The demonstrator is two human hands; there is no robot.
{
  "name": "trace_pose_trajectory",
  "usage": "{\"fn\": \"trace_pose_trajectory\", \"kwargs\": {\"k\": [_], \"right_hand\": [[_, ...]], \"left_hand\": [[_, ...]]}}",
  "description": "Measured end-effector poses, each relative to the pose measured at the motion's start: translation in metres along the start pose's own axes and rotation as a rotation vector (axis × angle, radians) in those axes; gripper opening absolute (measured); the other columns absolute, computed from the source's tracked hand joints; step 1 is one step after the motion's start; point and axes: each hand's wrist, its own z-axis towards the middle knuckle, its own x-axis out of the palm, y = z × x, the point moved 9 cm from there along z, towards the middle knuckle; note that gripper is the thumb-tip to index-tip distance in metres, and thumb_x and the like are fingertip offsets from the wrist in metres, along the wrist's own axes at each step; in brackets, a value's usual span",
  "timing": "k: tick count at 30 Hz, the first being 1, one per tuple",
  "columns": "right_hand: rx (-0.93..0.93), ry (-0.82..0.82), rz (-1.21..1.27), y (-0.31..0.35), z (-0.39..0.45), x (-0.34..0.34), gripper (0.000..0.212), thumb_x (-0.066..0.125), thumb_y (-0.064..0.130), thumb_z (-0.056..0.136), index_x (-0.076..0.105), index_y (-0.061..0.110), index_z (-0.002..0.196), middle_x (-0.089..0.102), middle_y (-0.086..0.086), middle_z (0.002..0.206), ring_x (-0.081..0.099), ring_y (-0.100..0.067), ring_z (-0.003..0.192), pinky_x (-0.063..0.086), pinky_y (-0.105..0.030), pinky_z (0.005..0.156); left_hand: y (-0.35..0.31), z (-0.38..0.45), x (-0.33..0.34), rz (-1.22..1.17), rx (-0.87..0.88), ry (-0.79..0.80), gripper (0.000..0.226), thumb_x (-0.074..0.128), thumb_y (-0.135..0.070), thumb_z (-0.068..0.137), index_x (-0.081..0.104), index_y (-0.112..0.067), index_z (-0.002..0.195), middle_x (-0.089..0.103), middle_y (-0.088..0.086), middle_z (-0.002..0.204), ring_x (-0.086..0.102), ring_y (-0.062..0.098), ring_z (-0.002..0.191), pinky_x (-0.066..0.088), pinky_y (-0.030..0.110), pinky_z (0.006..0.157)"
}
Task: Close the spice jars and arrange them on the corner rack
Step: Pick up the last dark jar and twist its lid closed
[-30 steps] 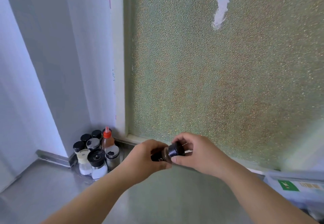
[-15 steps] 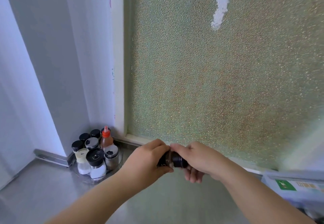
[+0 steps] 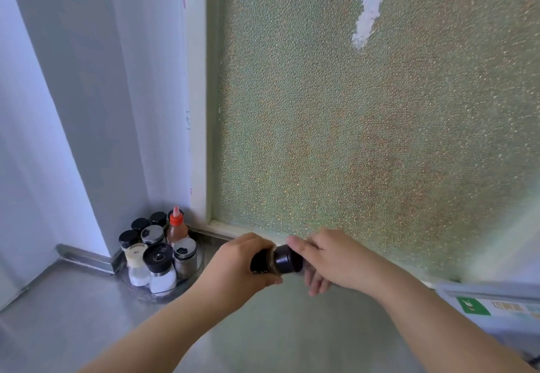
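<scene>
Left hand [image 3: 236,267] grips jar [image 3: 263,261]; right hand [image 3: 330,258] pinches cap [image 3: 285,260].

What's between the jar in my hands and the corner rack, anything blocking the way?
Nothing visible lies along the counter between the dark jar and the corner rack. The rack itself is crowded with bottles; its near right edge looks the freest spot.

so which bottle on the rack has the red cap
The sauce bottle at the back right of the corner rack, with the pointed red nozzle cap. The other jars there have black, silver or cream lids.
</scene>
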Motion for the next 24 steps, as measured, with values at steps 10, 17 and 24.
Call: {"fn": "trace_pose_trajectory", "kwargs": {"k": [10,17,24], "right_hand": [[-0.11,0.059,-0.207,0.017,0.002,0.017,0.029,0.055,0.047,0.087,0.06,0.021,0.1,0.075,0.001,0.081,0.069,-0.011,0.073,0.054,-0.033,0.076],[-0.277,-0.046,-0.317,0.038,0.0,0.011,0.045,0.065,0.045,0.08,0.054,0.029,0.12,0.065,0.004,0.096,0.061,-0.012,0.082,0.05,-0.03,0.078],[-0.232,-0.05,-0.278,0.041,0.01,0.019,0.046,0.065,0.058,0.072,0.06,0.028,0.107,0.066,0.006,0.088,0.06,-0.011,0.074,0.041,-0.023,0.061]], "left_hand": [[0.011,-0.012,0.0,0.0,-0.078,0.057,0.034,0.081,-0.025,0.06,0.065,-0.023,0.09,0.055,-0.016,0.079,0.052,0.0,0.074,0.038,0.01,0.064],[0.02,-0.017,-0.015,-0.042,-0.141,-0.022,0.034,0.08,-0.029,0.062,0.065,-0.027,0.092,0.062,-0.008,0.086,0.055,0.004,0.08,0.039,0.011,0.067],[0.022,-0.024,-0.019,-0.061,-0.14,-0.022,0.03,0.08,-0.027,0.063,0.065,-0.026,0.089,0.056,-0.017,0.076,0.051,-0.008,0.08,0.038,0.007,0.067]]}}
